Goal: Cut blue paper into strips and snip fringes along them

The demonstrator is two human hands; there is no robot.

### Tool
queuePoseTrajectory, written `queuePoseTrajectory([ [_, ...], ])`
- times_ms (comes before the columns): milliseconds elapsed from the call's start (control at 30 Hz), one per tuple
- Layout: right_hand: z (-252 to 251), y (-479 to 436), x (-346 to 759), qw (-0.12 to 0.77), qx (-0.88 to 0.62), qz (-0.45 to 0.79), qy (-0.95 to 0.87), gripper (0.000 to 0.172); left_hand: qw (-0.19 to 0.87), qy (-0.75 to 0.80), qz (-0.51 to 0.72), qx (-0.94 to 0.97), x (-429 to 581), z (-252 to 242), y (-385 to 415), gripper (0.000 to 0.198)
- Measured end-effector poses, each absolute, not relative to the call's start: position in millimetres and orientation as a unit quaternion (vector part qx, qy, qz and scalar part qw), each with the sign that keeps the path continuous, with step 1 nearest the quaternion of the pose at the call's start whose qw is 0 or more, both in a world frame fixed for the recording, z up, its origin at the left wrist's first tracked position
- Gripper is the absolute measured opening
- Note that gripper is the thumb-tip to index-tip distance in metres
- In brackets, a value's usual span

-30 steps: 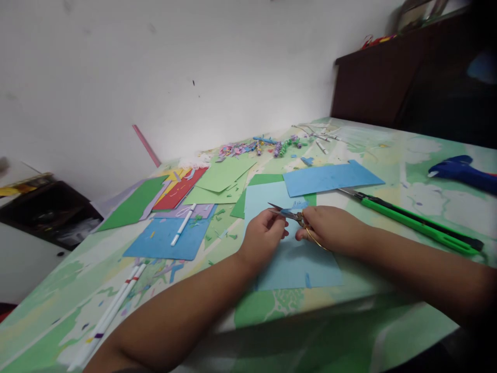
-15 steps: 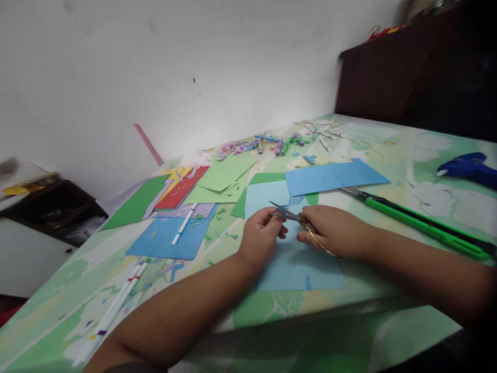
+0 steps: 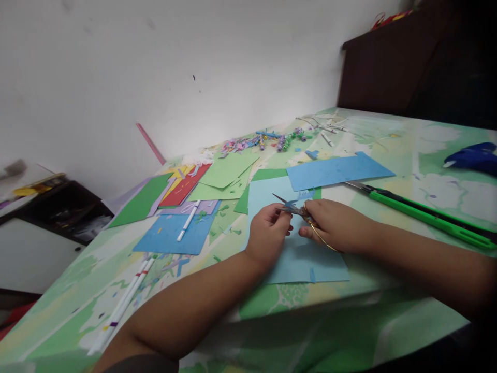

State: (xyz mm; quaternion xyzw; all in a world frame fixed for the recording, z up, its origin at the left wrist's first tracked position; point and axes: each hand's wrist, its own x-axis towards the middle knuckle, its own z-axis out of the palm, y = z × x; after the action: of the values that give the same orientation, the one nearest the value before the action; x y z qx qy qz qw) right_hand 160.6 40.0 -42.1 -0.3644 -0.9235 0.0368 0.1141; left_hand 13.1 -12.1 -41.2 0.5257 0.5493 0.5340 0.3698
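My right hand (image 3: pixel 336 225) grips a pair of scissors (image 3: pixel 298 210) by gold-coloured handles, with the blades pointing left. Between the fingertips of my left hand (image 3: pixel 269 230) is a small blue paper piece (image 3: pixel 289 205), fringed along its edge and lying against the blades. Both hands are over a light blue sheet (image 3: pixel 310 264) on the table. Thin blue strips lie on that sheet, one of them by its near edge. Just beyond the hands, a darker blue sheet (image 3: pixel 337 170) overlaps its far corner.
A green utility knife (image 3: pixel 427 215) with its blade out lies at right, near a blue glue gun (image 3: pixel 473 158). Coloured sheets (image 3: pixel 173 228), white markers (image 3: pixel 124 300) and paper scraps spread left. Curled paper pieces (image 3: pixel 285 141) sit at the back by the wall.
The view has shifted slightly. Both hands stay together over the light blue sheet with the scissors at the blue paper piece. More thin blue strips show on the sheet just beyond the blades.
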Motion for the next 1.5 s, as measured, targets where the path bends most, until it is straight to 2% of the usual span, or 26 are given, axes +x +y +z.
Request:
queuePoseTrajectory([
  [333, -42, 41, 161, 0.098, -0.354, 0.027, -0.93, 0.033, 0.279, 0.586, 0.508, 0.567, 7, -47, -10, 0.01],
  [633, -42, 40, 162, 0.106, -0.341, 0.034, -0.933, 0.036, 0.257, 0.594, 0.491, 0.582, 7, -45, -12, 0.011],
  [1000, -41, 39, 160, 0.103, -0.362, 0.018, -0.926, 0.039, 0.312, 0.57, 0.521, 0.553, 11, -39, -16, 0.009],
  [1500, -43, 43, 161, 0.08, -0.392, -0.031, -0.916, 0.044, 0.34, 0.566, 0.497, 0.563, 8, -43, -11, 0.014],
])
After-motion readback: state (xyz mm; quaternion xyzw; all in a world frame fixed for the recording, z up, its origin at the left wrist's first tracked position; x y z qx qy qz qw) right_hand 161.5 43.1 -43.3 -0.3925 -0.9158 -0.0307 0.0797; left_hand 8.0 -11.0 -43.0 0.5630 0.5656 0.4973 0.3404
